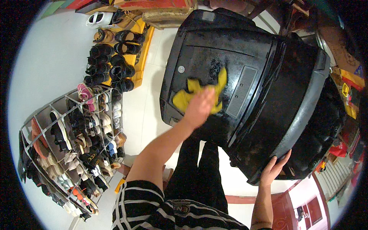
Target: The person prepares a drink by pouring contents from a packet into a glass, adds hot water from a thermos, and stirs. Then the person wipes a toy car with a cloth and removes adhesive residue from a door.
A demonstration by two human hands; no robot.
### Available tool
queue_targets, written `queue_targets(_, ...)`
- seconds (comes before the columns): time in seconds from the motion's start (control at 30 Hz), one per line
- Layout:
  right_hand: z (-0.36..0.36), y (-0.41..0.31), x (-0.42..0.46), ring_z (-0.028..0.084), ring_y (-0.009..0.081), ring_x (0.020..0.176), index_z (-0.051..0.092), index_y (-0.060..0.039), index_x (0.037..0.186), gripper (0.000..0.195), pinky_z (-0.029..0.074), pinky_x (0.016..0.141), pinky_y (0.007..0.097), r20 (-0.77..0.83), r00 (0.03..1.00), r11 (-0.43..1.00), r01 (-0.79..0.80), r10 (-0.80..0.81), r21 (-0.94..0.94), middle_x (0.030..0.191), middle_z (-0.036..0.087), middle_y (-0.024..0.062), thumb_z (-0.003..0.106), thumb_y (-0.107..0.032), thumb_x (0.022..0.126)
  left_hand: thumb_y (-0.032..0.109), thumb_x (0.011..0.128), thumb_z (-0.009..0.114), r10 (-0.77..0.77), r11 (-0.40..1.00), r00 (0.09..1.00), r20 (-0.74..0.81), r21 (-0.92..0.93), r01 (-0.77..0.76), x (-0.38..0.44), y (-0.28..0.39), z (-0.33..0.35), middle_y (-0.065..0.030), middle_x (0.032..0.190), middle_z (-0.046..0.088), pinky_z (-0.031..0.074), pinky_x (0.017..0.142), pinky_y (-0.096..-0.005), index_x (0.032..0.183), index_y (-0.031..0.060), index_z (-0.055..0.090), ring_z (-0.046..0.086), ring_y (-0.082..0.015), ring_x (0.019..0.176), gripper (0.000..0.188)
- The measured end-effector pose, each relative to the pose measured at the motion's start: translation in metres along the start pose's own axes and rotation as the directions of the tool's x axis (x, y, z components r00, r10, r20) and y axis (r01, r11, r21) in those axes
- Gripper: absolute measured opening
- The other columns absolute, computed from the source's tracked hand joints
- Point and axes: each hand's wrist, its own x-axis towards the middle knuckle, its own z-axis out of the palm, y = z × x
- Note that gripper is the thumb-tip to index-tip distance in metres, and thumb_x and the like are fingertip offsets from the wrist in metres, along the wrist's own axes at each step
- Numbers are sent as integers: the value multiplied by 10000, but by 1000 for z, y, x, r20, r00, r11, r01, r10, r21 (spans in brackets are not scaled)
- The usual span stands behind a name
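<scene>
My left hand (201,106) presses a crumpled yellow cloth (181,100) against the top of a large black panelled body (224,51). Motion blurs the hand. Dull, mottled patches mark the black surface above the cloth, while glossy reflections show to its right. A round metal disc, perhaps a lock (181,69), sits left of the cloth, and a ribbed rectangular inset (242,92) lies to the right. My right hand (273,169) rests with its fingers on the lower end of a long curved black bar (302,115) on the same body.
A metal rack (43,132) full of shoes stands at left. Beyond it, more dark shoes sit on a yellow stand (146,54) by the white wall. A worn wooden piece (166,17) is at the top. Assorted colourful items (346,95) crowd the right side.
</scene>
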Motion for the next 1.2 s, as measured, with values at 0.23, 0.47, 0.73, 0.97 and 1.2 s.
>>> queue_targets(0.23,1,-3,-1,276,383,1435,190,-8,1527,589,189,1170,410,0,1000,999,13,-13,48,1543,281,259,413,-191,1013,342,835,639,156,988,988,4,-12,-156,11,1,5,-119,1502,421,254,1154,-513,1349,126,547,376,-295,1397,565)
queue_targets(0.47,2,2,3,282,373,1436,193,-41,1536,586,200,1168,410,-8,1000,1000,27,-27,-14,1550,281,240,403,-226,1020,345,976,433,-409,789,843,-349,329,519,122,-134,-7,-174,1524,368,309,1131,-491,1433,45,436,352,-325,1404,546)
queue_targets(0.73,4,-1,-1,302,385,1424,197,-55,1537,578,203,1166,418,-15,1000,1000,3,-3,-5,1539,299,245,399,-229,1024,308,976,478,-643,734,765,-49,-325,596,21,-164,-28,-245,1410,459,440,1010,-428,1093,-29,618,503,-419,1203,383)
queue_targets(0.97,6,4,-1,324,424,1404,201,-60,1536,578,239,1153,435,-40,997,997,61,-62,-40,1518,319,277,410,-234,1026,223,974,503,-706,691,701,-105,-323,647,-89,-115,-16,-246,1308,521,458,946,-471,995,-36,615,531,-449,1115,283)
queue_targets(1.2,2,4,-2,366,412,1377,186,-44,1537,606,279,1132,424,-32,998,998,57,-57,-9,1506,330,290,445,-179,1006,147,922,553,-714,682,699,-31,-253,686,-155,-16,-2,-281,1110,571,421,945,-534,905,-26,611,533,-461,1053,184)
